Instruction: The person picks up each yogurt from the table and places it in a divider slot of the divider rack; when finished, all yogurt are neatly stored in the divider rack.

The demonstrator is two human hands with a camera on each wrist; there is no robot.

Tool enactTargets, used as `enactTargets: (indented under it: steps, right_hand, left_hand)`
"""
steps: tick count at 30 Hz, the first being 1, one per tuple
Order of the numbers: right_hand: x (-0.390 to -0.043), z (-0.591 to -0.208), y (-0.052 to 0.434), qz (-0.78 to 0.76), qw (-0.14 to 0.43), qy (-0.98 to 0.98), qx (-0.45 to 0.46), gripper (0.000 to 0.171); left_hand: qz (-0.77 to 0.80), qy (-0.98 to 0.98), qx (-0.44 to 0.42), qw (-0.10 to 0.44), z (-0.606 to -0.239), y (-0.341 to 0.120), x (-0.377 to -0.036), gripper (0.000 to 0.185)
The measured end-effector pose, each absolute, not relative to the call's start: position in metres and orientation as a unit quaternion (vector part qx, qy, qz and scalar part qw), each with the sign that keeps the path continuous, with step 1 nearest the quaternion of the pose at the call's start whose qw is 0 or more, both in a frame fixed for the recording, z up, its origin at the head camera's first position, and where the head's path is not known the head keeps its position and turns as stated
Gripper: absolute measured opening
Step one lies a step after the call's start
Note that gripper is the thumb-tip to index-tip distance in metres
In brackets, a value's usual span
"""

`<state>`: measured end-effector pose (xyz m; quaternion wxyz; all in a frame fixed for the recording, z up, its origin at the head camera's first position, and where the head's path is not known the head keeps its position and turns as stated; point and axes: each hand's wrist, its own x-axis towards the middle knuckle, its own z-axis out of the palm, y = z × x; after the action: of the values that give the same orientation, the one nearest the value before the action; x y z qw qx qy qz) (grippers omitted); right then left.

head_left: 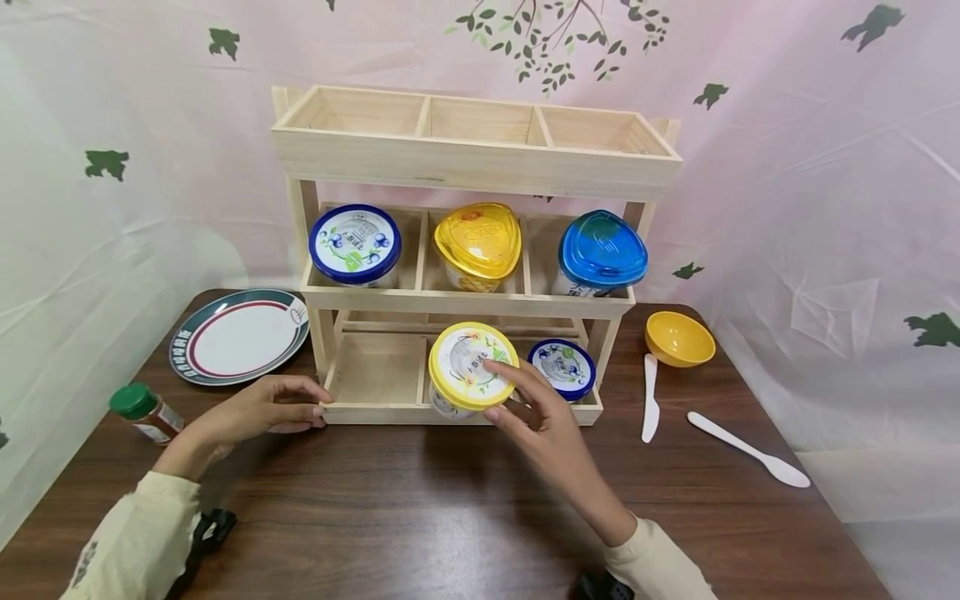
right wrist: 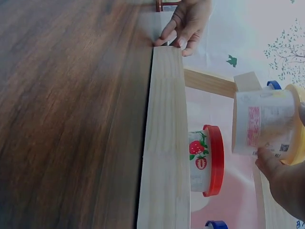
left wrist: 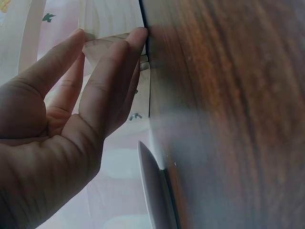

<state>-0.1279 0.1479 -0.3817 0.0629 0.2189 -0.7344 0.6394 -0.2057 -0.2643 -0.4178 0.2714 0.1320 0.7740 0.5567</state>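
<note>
A three-tier wooden rack [head_left: 465, 158] stands on the dark wooden table. My right hand [head_left: 510, 392] grips a yellow-lidded cup [head_left: 468, 367] at the middle compartment of the bottom tier, thumb on the lid and fingers under it. In the right wrist view, that cup [right wrist: 264, 121] sits tilted in my fingers [right wrist: 281, 176], beside a red-lidded strawberry cup [right wrist: 205, 160]. With straight fingers, my left hand [head_left: 311, 408] touches the rack's lower left corner [left wrist: 112, 21]. A small blue-lidded cup [head_left: 562, 367] lies in the bottom right compartment.
The middle tier holds a blue-lidded cup [head_left: 354, 243], a yellow cup [head_left: 477, 243] and a blue cup [head_left: 600, 252]. A plate [head_left: 240, 337] and a green-capped bottle [head_left: 146, 412] lie at the left. A yellow bowl [head_left: 678, 337], white knife [head_left: 649, 398] and spoon [head_left: 750, 450] are at the right.
</note>
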Motion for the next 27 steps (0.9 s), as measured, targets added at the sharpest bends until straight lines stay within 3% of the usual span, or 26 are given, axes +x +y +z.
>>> enactTargets:
  steps: [12,27]
  right_hand:
    - [-0.142,-0.387,0.131,0.650,0.091,-0.721,0.222,0.050]
    - [-0.149,-0.393,0.098,0.658,0.079,-0.708,0.243,0.051]
  left_hand:
    - [0.559,0.771,0.124,0.278,-0.417,-0.264,-0.206,0.027]
    - [0.556,0.775,0.125,0.273,-0.417,-0.263,-0.206,0.026]
